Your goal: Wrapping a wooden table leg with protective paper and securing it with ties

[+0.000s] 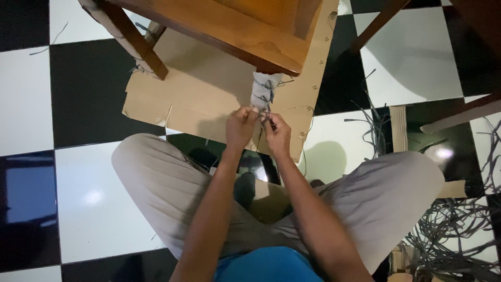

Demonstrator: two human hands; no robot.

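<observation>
View from above of a person sitting cross-legged on a black and white checkered floor (88,193), in beige trousers and a blue top. Both bare forearms reach forward to the foot of a wooden chair leg (265,89), which is wrapped in pale cloth and laced with dark cord (265,107). The left hand (241,127) and the right hand (276,134) sit close together, just beside each other at the bottom of the wrapped leg. The fingers of both hands are pinched shut on the cord ends, right where the wrapping meets the ground. The chair (245,26) stands on a flat sheet of brown cardboard (203,89) that lies on the floor. A second chair leg (136,40), further to the left, also rests on the cardboard and seems to carry a similar wrapping, though it is partly cut off at the top edge. To the right, near the person's knee, a loose tangle of dark strips (454,224) lies on the floor, beside a short piece of light wood (398,128).
</observation>
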